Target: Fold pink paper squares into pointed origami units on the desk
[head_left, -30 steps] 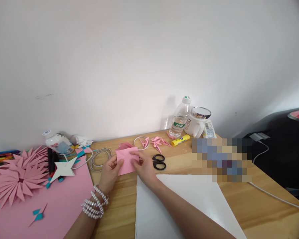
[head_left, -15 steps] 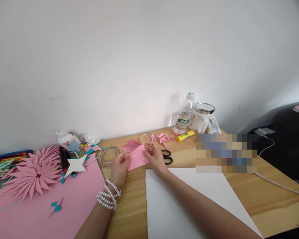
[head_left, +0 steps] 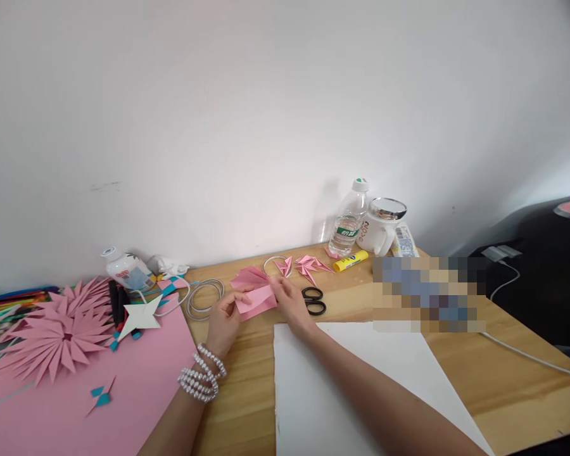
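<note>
A small pink sheet of paper (head_left: pixel 258 301) is held between my two hands above the wooden desk, with a crease running across it. My left hand (head_left: pixel 227 315) pinches its left edge, and a beaded bracelet circles that wrist. At the right edge, my right hand (head_left: pixel 289 303) grips it with thumb and fingers closed. More pink paper (head_left: pixel 249 277) lies just behind the sheet, partly covered by it. Close to my right hand are black-handled scissors (head_left: pixel 315 301), their blades hidden, and folded pink paper pieces (head_left: pixel 311 267).
A white board (head_left: pixel 361 386) lies under my right forearm. Pink folded flowers (head_left: pixel 66 335) and a white paper star (head_left: pixel 142 316) rest on a pink sheet at left. Behind stand a water bottle (head_left: pixel 348 221), a mug (head_left: pixel 380 231), and a yellow glue stick (head_left: pixel 350 261).
The pink sheet has gone from nearly flat to bent along a crease. My right fingers have come down and closed on its edge. The view has shifted slightly.
</note>
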`<state>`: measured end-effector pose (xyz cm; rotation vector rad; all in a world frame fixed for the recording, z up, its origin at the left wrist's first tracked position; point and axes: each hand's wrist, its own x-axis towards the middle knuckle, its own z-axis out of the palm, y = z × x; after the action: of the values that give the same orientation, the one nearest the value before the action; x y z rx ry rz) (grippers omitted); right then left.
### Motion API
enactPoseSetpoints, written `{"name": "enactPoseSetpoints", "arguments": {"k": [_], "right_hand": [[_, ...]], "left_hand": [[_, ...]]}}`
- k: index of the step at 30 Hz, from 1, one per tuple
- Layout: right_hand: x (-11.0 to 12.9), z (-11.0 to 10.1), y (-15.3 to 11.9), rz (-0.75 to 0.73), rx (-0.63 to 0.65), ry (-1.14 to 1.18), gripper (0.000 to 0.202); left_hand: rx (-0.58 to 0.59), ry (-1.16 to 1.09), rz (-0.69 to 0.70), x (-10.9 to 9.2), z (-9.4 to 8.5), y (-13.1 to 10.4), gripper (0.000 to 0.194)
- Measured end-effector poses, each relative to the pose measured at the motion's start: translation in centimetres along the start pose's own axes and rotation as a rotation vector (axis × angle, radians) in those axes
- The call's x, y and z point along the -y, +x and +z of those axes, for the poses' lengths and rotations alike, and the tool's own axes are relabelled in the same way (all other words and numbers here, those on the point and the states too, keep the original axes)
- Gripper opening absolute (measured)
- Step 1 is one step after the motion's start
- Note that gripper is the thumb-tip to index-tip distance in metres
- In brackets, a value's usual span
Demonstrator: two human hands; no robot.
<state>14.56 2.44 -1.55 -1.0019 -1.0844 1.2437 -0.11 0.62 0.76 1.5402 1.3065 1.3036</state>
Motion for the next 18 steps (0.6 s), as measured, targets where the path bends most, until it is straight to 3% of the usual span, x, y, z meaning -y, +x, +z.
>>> {"name": "enactPoseSetpoints", "arguments": {"k": [3, 8, 13, 18], "right_hand": [[0.15, -0.06, -0.16, 0.023, 0.038, 0.074, 0.036], [0.07, -0.08, -0.01, 0.044, 0.026, 0.186, 0.044], [0.36, 0.32, -0.26, 0.018, 0.100, 0.141, 0.038], [0.50, 0.11, -0.18, 0.097, 0.019, 0.173, 0.038]], "left_hand": [[0.045, -0.057, -0.056, -0.20, -0.05, -0.04, 0.017], [0.066, -0.366, -0.246, -0.90, -0.08, -0.02, 0.022], [0.088, -0.129, -0.318, -0.34, 0.18, -0.01, 0.028], [0.145, -0.179, -0.361, -0.02, 0.40, -0.21, 0.031]]}}
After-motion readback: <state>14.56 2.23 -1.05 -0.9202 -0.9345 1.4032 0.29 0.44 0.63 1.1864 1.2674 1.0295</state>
